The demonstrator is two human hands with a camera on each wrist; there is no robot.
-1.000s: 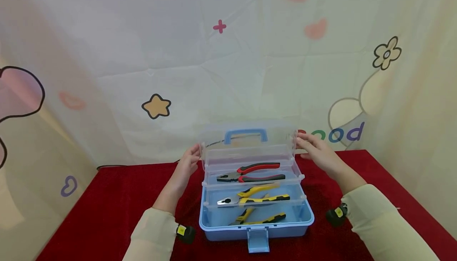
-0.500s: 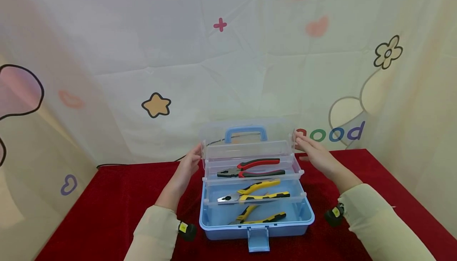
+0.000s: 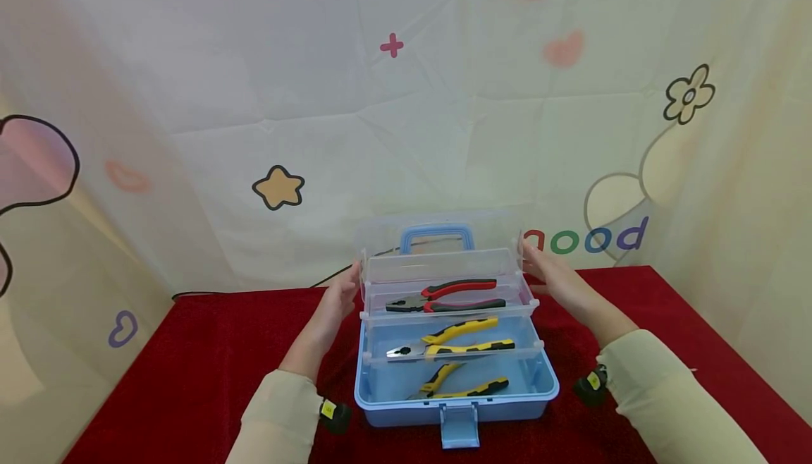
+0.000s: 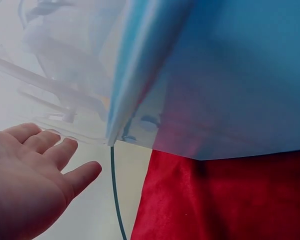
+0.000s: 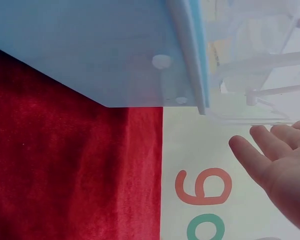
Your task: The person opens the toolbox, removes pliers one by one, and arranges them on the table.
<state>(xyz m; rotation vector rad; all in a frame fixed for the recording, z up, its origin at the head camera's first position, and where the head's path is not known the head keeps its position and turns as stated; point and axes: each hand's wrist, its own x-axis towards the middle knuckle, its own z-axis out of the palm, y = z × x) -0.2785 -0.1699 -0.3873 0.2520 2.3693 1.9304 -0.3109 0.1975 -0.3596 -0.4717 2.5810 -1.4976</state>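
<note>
A Blue Tool Box With Its Lid Up, Between Two Hands

The tool box (image 3: 396, 417) sits on a red cloth (image 3: 222, 365), in front of a white sheet (image 3: 406, 147) with little pictures on it. The bottom of the box is light blue. Its blue latch (image 3: 459, 427) hangs down in front. The lid (image 3: 491, 237) is see-through and stands up at the back, with a blue handle (image 3: 438, 228) on it.

Two see-through trays sit like steps. The top one has red and black pliers (image 3: 466, 305) in it. The lower one has yellow and black pliers (image 3: 463, 349). More yellow and black pliers (image 3: 472, 388) lie in the blue bottom.

The left hand (image 3: 334, 302) is by the lid's left side, its fingers stretched out and holding nothing. The right hand (image 3: 552, 277) is by the other side, flat and loose, holding nothing too. The fingertips are right by the lid's edges, but I can't tell if they touch it.
</note>
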